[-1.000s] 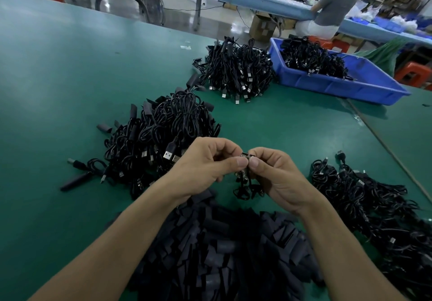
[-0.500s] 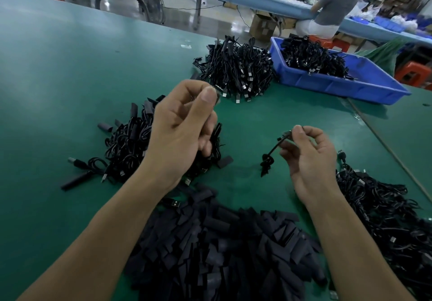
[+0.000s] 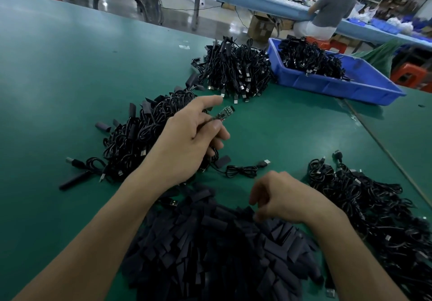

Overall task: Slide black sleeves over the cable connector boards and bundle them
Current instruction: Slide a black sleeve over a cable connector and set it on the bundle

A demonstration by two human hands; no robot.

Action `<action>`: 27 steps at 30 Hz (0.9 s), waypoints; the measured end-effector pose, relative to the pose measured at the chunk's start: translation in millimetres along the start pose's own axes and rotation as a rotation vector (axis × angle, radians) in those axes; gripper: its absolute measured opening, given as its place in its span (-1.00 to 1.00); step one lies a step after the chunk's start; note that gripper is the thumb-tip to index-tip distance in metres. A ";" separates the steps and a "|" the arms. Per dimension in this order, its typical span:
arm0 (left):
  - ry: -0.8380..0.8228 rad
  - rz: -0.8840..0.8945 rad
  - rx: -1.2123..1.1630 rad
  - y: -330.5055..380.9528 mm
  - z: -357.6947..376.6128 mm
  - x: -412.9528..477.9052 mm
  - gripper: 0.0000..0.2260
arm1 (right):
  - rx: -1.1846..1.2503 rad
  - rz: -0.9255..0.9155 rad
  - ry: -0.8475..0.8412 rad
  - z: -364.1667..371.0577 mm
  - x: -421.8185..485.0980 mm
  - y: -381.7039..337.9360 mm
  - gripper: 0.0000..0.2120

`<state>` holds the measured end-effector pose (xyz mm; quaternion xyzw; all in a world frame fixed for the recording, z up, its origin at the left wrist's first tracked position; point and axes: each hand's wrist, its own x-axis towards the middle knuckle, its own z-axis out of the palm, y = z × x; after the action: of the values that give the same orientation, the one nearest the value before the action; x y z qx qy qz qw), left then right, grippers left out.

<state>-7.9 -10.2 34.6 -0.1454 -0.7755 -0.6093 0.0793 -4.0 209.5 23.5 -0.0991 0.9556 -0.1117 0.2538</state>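
My left hand grips a black cable just behind its bare connector board, which sticks out up and to the right of my fingers. The rest of that cable lies coiled on the green table below the hand, its USB plug pointing right. My right hand hangs over the near heap of flat black sleeves, fingers curled down onto it and blurred. Whether it holds a sleeve is hidden.
Sleeved cables are heaped at the left, more cables at the far centre and at the right. A blue bin of cables stands at the back right. Beyond it, a person sits at another bench.
My right hand let go of the cable coil, which now lies on the table, and dropped onto the sleeve heap. My left hand moved lower and turned, so the board shows.
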 end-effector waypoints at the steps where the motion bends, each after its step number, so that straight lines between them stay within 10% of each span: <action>1: -0.009 -0.010 -0.017 -0.5 -0.1 0.0 -0.73 | -0.032 0.036 -0.020 1.0 -1.3 0.6 -0.75; 17: 0.019 -0.022 0.075 -12.6 5.4 -0.9 -0.77 | -0.020 -0.087 -0.033 4.6 -6.2 -0.3 -0.86; 27: -0.005 -0.052 0.109 -14.5 8.0 -1.2 -0.89 | 0.351 -0.152 0.274 -1.9 -1.5 3.9 -0.89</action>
<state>-11.0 -5.7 18.9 -0.1220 -0.8114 -0.5675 0.0691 -4.2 213.8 24.8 -0.1091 0.9369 -0.3074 0.1259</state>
